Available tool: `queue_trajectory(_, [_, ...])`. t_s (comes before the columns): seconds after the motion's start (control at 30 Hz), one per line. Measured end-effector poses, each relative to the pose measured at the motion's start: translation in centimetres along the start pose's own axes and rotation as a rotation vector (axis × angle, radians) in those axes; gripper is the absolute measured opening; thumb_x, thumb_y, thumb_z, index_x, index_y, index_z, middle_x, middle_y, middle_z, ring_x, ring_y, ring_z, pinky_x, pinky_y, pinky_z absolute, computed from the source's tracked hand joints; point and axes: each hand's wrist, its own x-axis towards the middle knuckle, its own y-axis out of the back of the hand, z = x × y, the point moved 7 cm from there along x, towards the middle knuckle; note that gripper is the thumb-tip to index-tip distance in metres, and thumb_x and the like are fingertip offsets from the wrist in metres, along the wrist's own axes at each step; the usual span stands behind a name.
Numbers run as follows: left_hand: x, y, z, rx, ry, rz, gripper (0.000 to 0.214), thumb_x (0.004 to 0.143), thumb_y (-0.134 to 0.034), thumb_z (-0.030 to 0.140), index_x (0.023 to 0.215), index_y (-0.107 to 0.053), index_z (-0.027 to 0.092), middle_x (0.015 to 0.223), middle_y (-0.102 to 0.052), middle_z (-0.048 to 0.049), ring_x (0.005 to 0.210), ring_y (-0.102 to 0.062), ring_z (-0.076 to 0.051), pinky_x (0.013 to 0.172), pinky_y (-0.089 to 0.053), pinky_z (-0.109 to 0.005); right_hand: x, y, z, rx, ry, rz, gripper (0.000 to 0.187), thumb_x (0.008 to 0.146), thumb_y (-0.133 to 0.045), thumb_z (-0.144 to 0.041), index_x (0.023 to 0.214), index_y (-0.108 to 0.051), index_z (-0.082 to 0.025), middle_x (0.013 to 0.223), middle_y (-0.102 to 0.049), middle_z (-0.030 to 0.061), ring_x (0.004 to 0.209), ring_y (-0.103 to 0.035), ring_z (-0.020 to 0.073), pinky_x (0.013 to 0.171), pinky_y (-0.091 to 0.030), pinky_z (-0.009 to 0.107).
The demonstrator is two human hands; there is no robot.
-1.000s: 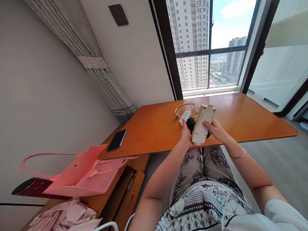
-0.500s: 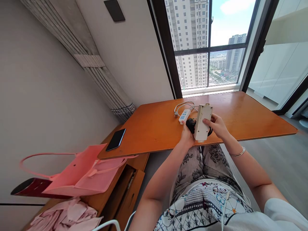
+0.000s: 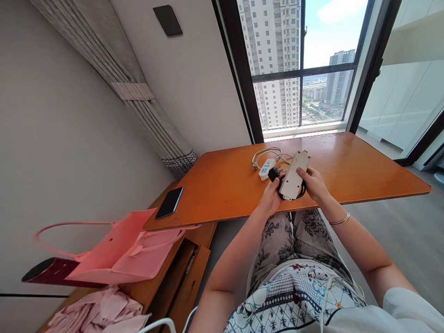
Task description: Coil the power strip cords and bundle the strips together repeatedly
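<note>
My right hand (image 3: 315, 184) grips a long white power strip (image 3: 294, 175) just above the near edge of the orange table (image 3: 364, 171), thumb on its face. Under the strip's left side my left hand (image 3: 270, 199) is curled around a black plug (image 3: 274, 173) and a coil of black cable (image 3: 303, 189). A smaller white power strip (image 3: 266, 169) with blue markings lies on the table just behind my left hand. Its white cord (image 3: 268, 153) is looped beyond it.
A dark phone (image 3: 169, 202) lies at the table's left corner. Lower left, a pink tote bag (image 3: 128, 247) and pink cloth (image 3: 97, 312) rest on a wooden cabinet. A large window is behind the table, a grey curtain (image 3: 135, 88) at left, and open floor at right.
The long white strip has tilted from nearly upright down towards the table. The black plug now shows at its left side, and my left hand has shifted slightly under it.
</note>
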Motion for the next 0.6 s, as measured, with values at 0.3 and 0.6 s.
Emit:
queue_trajectory(0.3, [0.2, 0.7, 0.0, 0.172, 0.034, -0.033, 0.058, 0.059, -0.088, 0.021, 0.112, -0.065, 0.02, 0.114, -0.073, -0.0088, 0.105, -0.067, -0.029, 0.091, -0.054, -0.043, 0.1, 0.5, 1.0, -0.013, -0.149, -0.146, 0.044, 0.067, -0.087, -0.043, 0.097, -0.067, -0.017, 0.105, -0.075, 0.0102, 0.097, -0.071, 0.0238, 0.085, -0.06, 0.034])
queue_trajectory(0.6, [1.9, 1.7, -1.2, 0.144, 0.172, 0.005, 0.053, 0.061, -0.08, 0.013, 0.112, -0.066, 0.019, 0.105, -0.074, -0.0078, 0.09, -0.069, -0.024, 0.086, -0.055, -0.039, 0.3, 2.1, 0.7, -0.156, -0.332, -0.181, 0.035, 0.069, -0.087, -0.025, 0.098, -0.071, -0.015, 0.098, -0.077, 0.0104, 0.074, -0.072, 0.0177, 0.065, -0.061, 0.026])
